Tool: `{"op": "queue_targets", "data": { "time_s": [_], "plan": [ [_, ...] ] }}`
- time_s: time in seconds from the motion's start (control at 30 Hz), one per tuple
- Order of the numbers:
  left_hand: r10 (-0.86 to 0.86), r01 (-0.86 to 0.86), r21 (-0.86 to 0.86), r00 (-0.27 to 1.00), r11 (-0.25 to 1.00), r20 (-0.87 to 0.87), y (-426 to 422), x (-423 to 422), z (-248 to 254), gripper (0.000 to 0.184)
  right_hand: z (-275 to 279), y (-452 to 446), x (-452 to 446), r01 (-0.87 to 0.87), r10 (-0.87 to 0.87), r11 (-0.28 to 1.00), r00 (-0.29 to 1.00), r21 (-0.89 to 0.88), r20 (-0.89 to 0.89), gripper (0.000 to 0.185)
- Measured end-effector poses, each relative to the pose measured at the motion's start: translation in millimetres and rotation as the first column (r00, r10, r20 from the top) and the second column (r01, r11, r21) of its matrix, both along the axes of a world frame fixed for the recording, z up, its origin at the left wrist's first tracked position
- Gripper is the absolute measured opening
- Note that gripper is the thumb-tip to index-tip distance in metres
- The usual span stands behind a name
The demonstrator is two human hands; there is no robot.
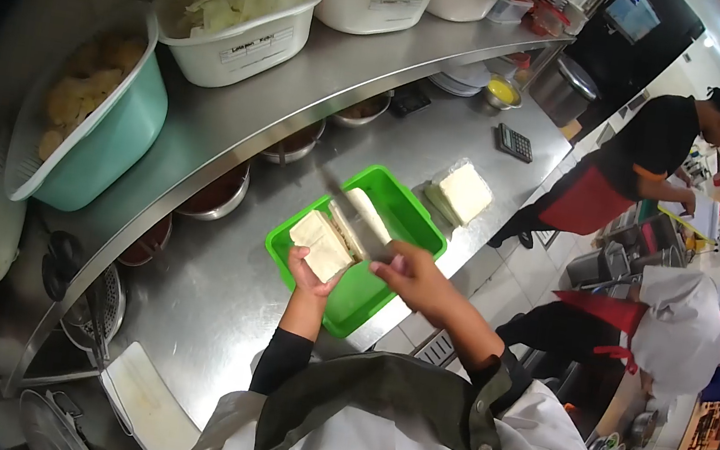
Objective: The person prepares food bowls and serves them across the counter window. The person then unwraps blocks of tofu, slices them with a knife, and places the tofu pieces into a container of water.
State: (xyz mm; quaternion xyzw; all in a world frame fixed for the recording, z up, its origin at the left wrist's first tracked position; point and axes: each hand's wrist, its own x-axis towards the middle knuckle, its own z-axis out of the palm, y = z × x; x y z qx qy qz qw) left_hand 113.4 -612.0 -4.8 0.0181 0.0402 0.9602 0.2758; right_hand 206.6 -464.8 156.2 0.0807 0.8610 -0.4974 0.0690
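My left hand (313, 277) grips a pale stack of crustless white-bread sandwiches (321, 243), thumb on the near side. The stack is in a green plastic tray (354, 302), and a thin line of filling shows along its right edge. My right hand (415, 279) is closed round the handle of a knife (362, 223), the blade blurred by motion. The blade slants over the tray between the held stack and a second white bread piece (368, 211). Whether it touches the bread I cannot tell. The handle is mostly hidden in my fist.
Wrapped sliced bread (461, 195) and a calculator (514, 142) lie beyond the tray on the steel table (209, 319). Metal bowls (293, 144) stand under a shelf (327, 68) bearing tubs of leaves (231, 27). A cutting board (146, 407) lies lower left. Two people (636, 162) work at right.
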Motion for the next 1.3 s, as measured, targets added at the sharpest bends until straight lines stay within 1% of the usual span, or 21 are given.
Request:
{"op": "queue_targets", "data": {
  "time_s": [0.03,0.07,0.13,0.17,0.2,0.23,0.27,0.37,0.4,0.5,0.6,0.7,0.73,0.83,0.87,0.9,0.97,1.07,1.17,1.2,1.3],
  "plan": [
    [-0.004,0.004,0.0,1.0,1.0,-0.003,0,2,2,0.074,-15,10,-3,0.096,-0.094,0.995,0.985,0.002,-0.147,0.023],
    [-0.033,0.033,0.024,0.999,0.999,0.006,2,3,3,0.076,-44,23,-12,0.15,-0.155,0.988,0.944,-0.039,-0.292,0.025],
    [-0.095,0.095,0.005,0.995,0.995,-0.03,1,6,3,0.074,-51,33,-21,0.218,-0.261,0.957,0.935,-0.193,-0.239,0.03],
    [-0.127,0.127,-0.005,0.991,0.992,-0.05,1,8,4,0.074,-48,38,-21,0.253,-0.277,0.923,0.96,-0.288,-0.043,0.033],
    [-0.165,0.164,-0.021,0.985,0.986,-0.058,1,10,2,0.074,-45,41,-21,0.302,-0.262,0.878,0.952,-0.372,0.155,0.036],
    [-0.199,0.197,-0.039,0.978,0.98,-0.065,2,12,-1,0.074,-60,41,-22,0.397,-0.315,0.833,0.913,-0.386,0.259,0.036],
    [-0.232,0.228,-0.061,0.97,0.972,-0.069,2,13,-1,0.074,-65,42,-20,0.395,-0.287,0.809,0.912,-0.435,0.294,0.036],
    [-0.281,0.277,-0.199,0.96,0.94,0.007,-3,17,7,0.072,-84,51,-18,0.4,-0.177,0.713,0.897,-0.576,0.405,0.034],
    [-0.306,0.301,-0.209,0.952,0.93,0.011,-5,17,9,0.07,-91,54,-16,0.408,-0.135,0.671,0.889,-0.619,0.439,0.033],
    [-0.311,0.306,-0.313,0.95,0.899,0.036,-10,20,23,0.069,-81,50,-15,0.472,-0.115,0.584,0.853,-0.66,0.509,0.031],
    [-0.286,0.27,-0.419,0.958,0.867,0.025,-11,20,34,0.072,-93,52,-12,0.418,-0.076,0.537,0.889,-0.732,0.452,0.03],
    [-0.271,0.25,-0.376,0.963,0.892,-0.003,-8,23,48,0.071,-103,59,-7,0.4,-0.07,0.441,0.908,-0.803,0.414,0.028],
    [-0.282,0.254,-0.388,0.959,0.886,-0.016,-7,24,53,0.068,-102,62,-2,0.407,-0.072,0.379,0.909,-0.831,0.411,0.024],
    [-0.326,0.32,-0.322,0.945,0.891,0.036,-1,34,71,0.064,-91,89,18,0.453,-0.181,0.398,0.891,-0.798,0.415,0.017],
    [-0.296,0.306,-0.341,0.952,0.889,0.082,0,33,60,0.062,-94,102,21,0.501,-0.294,0.453,0.865,-0.738,0.407,0.018],
    [-0.287,0.297,-0.381,0.954,0.875,0.086,-1,33,50,0.062,-93,116,27,0.543,-0.39,0.52,0.838,-0.66,0.382,0.019],
    [-0.27,0.279,-0.459,0.959,0.843,0.088,-1,30,40,0.062,-105,143,29,0.588,-0.463,0.583,0.808,-0.56,0.366,0.025],
    [-0.371,0.361,-0.517,0.924,0.776,0.089,-4,32,35,0.058,-123,158,24,0.669,-0.566,0.554,0.739,-0.495,0.366,0.029],
    [-0.409,0.396,-0.586,0.905,0.707,0.118,-9,34,35,0.054,-126,153,19,0.674,-0.57,0.645,0.739,-0.361,0.36,0.034],
    [-0.395,0.388,-0.588,0.91,0.71,0.124,-12,35,35,0.053,-125,147,20,0.706,-0.626,0.569,0.704,-0.421,0.335,0.039],
    [-0.345,0.359,-0.598,0.927,0.717,0.143,-24,32,33,0.051,-121,139,21,0.743,-0.717,0.592,0.662,-0.311,0.218,0.039]
  ]
}}
